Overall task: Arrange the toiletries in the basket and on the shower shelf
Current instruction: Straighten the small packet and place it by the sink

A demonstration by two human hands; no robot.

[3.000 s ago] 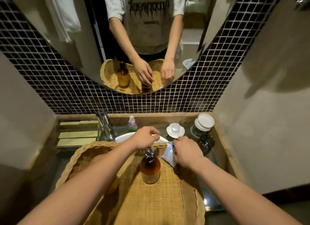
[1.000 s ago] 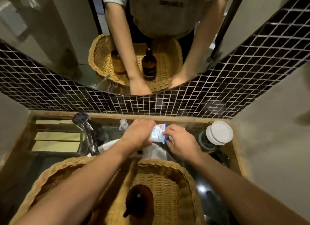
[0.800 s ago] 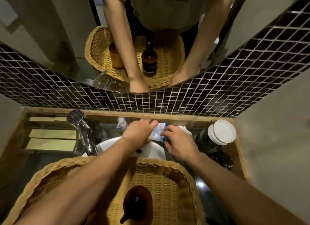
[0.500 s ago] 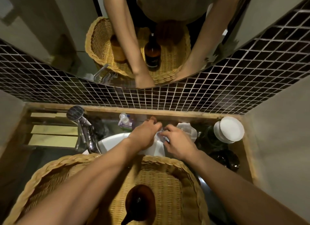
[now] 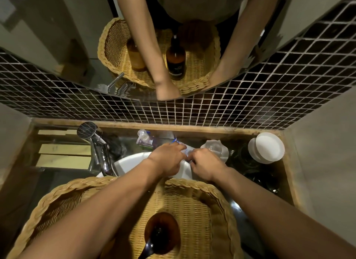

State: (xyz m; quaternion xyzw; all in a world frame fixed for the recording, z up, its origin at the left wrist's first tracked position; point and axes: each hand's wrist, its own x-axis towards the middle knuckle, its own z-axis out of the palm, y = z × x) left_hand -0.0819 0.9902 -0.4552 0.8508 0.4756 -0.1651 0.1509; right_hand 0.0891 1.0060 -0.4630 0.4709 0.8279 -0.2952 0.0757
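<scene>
A wide wicker basket (image 5: 215, 204) sits on the sink in front of me, with an amber pump bottle (image 5: 161, 233) standing in it. Beyond its far rim, my left hand (image 5: 167, 158) and my right hand (image 5: 206, 166) meet over the white basin (image 5: 127, 162). Between their fingertips they pinch a small white and blue packet (image 5: 183, 146), mostly hidden by the fingers. The mirror shows a second amber bottle in the basket behind my left arm.
A chrome tap (image 5: 96, 143) stands left of the basin. On the back ledge are a small clear pump bottle (image 5: 144, 139), a white ruffled dish (image 5: 215, 148) and a dark jar with a white lid (image 5: 266, 146). Dark mosaic tiles (image 5: 250, 108) rise behind.
Both hands carried the packet from the basket out past its far rim and lowered it toward the back ledge. My view tipped downward and closer to the sink.
</scene>
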